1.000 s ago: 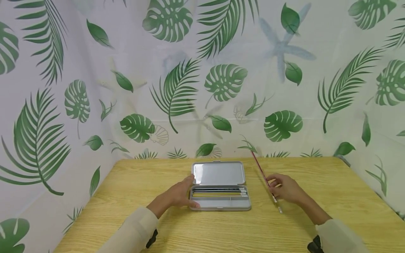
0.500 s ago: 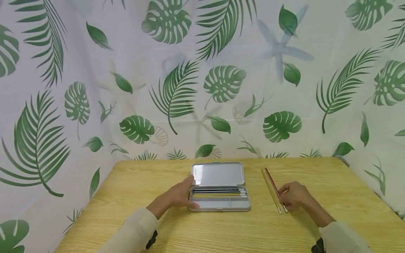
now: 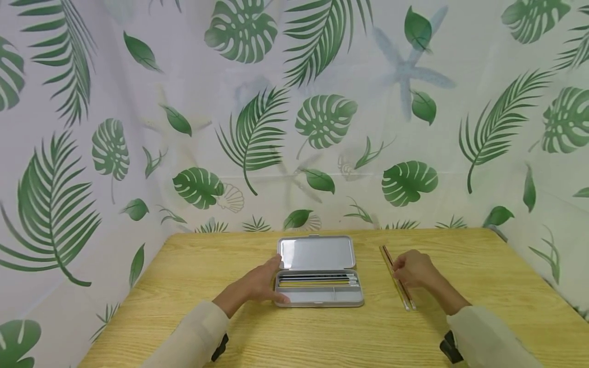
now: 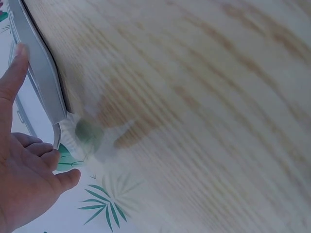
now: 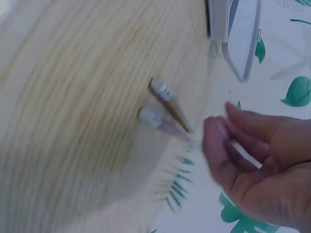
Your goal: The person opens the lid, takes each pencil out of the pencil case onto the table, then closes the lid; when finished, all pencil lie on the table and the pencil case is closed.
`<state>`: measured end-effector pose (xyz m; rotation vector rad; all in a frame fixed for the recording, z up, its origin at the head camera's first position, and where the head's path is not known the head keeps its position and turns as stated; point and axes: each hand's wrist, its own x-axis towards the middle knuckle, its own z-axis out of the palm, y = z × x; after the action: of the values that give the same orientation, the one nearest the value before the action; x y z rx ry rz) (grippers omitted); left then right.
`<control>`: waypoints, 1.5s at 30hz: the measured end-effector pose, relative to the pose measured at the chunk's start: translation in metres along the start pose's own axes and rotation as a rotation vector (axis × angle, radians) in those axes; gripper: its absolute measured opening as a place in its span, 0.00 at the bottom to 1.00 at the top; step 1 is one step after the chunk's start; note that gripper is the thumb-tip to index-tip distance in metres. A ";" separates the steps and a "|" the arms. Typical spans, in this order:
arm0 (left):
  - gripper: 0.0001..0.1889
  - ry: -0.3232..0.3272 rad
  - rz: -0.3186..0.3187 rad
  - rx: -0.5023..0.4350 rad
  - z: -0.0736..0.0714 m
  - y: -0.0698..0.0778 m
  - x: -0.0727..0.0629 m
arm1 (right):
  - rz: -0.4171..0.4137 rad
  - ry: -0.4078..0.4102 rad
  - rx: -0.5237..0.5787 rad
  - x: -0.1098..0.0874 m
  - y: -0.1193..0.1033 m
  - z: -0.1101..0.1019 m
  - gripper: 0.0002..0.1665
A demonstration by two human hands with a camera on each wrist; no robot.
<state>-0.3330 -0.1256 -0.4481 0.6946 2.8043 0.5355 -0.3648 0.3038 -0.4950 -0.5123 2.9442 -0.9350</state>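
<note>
Your left hand, fingers apart, touches grey rectangular hinged case; your right hand, fingers bunched, overlies slim red pencil; grip unclear.

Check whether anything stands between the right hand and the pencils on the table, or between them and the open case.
Nothing visible: the right hand is at the pencils; only tabletop separates them from the case; the left hand is at its left end.
</note>
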 end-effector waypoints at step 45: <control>0.61 -0.002 -0.026 -0.020 -0.001 0.002 -0.004 | -0.157 -0.241 0.047 0.018 -0.152 0.044 0.06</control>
<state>-0.3294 -0.1261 -0.4465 0.6535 2.7984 0.5565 -0.3312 0.1566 -0.4439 -0.8021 2.6920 -0.8827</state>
